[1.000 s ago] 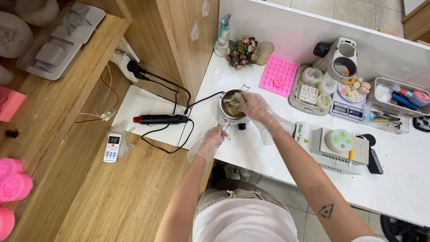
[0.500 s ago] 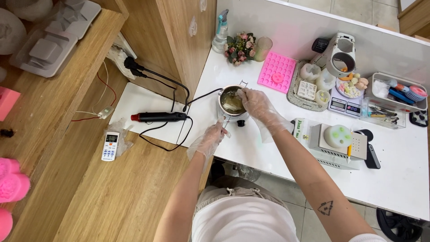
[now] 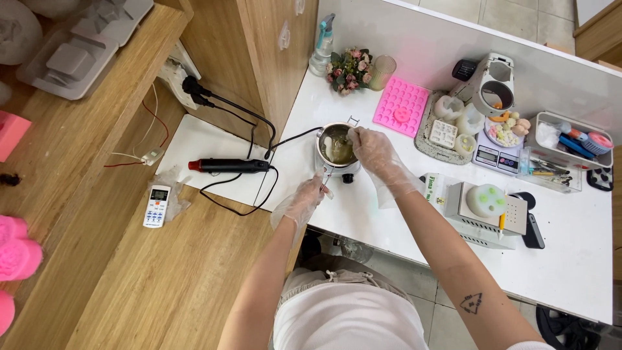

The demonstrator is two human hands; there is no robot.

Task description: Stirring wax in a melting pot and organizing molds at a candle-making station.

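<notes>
Over the last second the gloved right hand (image 3: 370, 146) has slid from inside the small round steel pot (image 3: 336, 146) to its right rim, fingers pinched on something pale, while the gloved left hand (image 3: 310, 196) stays clamped on the pot's handle, steadying it on the white table (image 3: 389, 220).

The right hand (image 3: 372, 148) covers the near rim of the small metal pot (image 3: 335, 145); whatever its fingertips pinch there is too small to identify. The left hand (image 3: 306, 198) closes over the pot's handle (image 3: 326, 177), hiding its end. The pot's contents read only as a pale blur. Far left of the left hand, pink moulds (image 3: 14, 256) are cut off by the frame edge.
</notes>
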